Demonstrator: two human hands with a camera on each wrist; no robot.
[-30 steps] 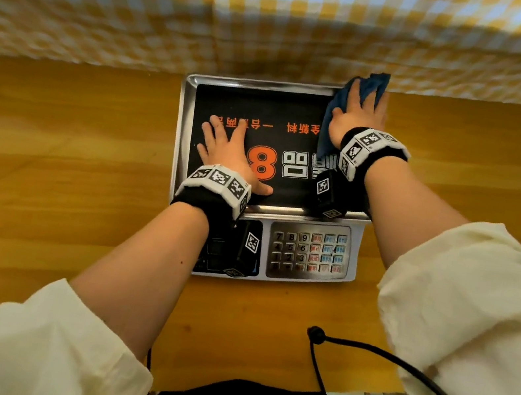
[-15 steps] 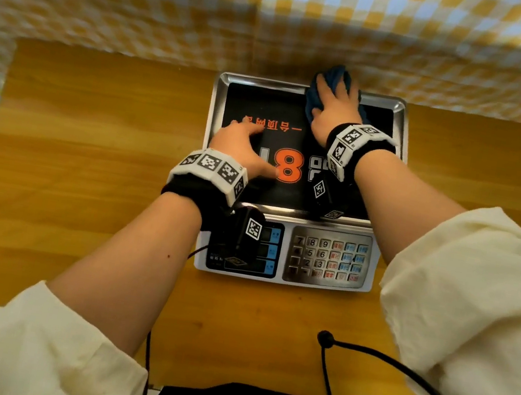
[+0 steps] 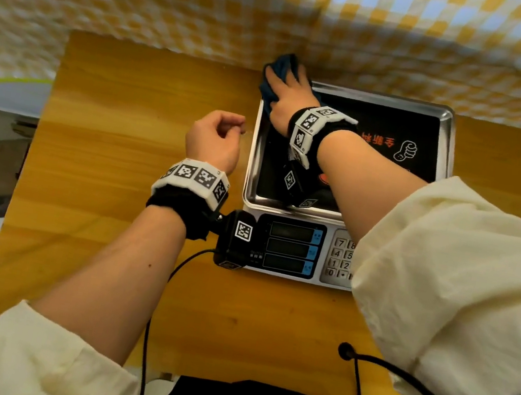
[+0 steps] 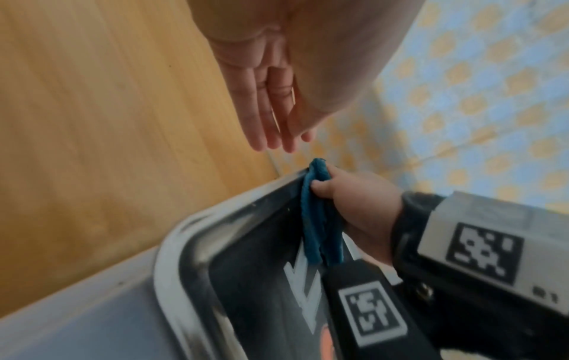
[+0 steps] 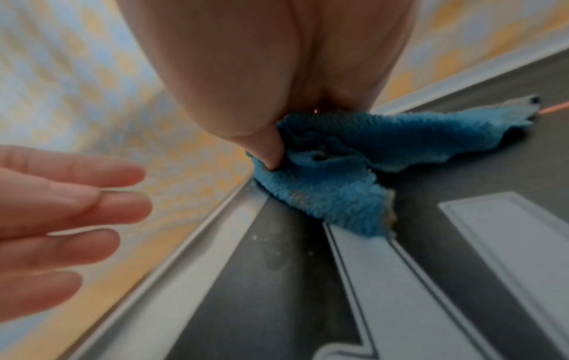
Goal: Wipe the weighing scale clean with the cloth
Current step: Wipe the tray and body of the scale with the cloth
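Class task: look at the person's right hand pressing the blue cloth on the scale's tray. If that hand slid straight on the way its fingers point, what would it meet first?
Most likely the raised steel rim at the tray's far left corner, right under the cloth; beyond it, the checked cloth backdrop. Depth is unclear.

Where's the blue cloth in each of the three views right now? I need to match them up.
Head: blue cloth under the right hand, top centre, at the tray's far-left corner.
Left wrist: centre right, cloth bunched under the right hand.
Right wrist: centre, cloth pressed on the tray.
Shared landmark: the scale's steel tray rim.
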